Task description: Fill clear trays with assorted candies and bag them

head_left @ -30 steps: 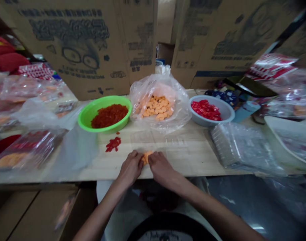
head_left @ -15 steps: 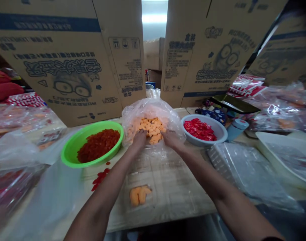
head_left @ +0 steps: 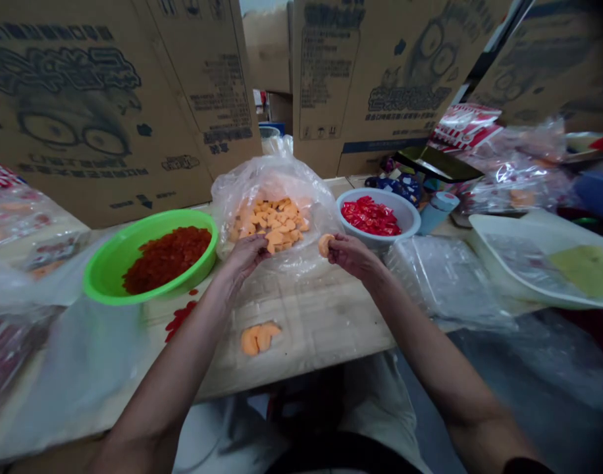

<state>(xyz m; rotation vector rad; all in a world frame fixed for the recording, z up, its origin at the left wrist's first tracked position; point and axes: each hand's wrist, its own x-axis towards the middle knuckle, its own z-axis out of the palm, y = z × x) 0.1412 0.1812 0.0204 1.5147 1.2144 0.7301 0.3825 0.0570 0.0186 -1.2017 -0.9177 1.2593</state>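
My right hand (head_left: 351, 254) pinches a rounded orange snack piece (head_left: 325, 245) just right of a clear plastic bag (head_left: 227, 191). At the bag's mouth, my left hand (head_left: 247, 255) has its fingers closed on another orange piece (head_left: 274, 241). Several orange pieces (head_left: 276, 217) lie heaped inside the bag. Between my forearms, a few more orange pieces (head_left: 259, 337) rest in a clear plastic tray (head_left: 282, 299), whose edges are hard to make out on the table.
A green basin (head_left: 97, 276) of dark red-orange pieces stands at left, beside loose red pieces (head_left: 179, 320). At right are a pale blue bowl (head_left: 411, 227) of red packets, a blue bottle (head_left: 437, 210), clear plastic trays (head_left: 440, 283) and a white tub (head_left: 503, 273). Cardboard boxes (head_left: 183, 112) wall the back.
Both hands have come out of the heap in the bag towards me, each with an orange piece. The right hand has moved clear of the heap. The view has tilted down and shifted right.
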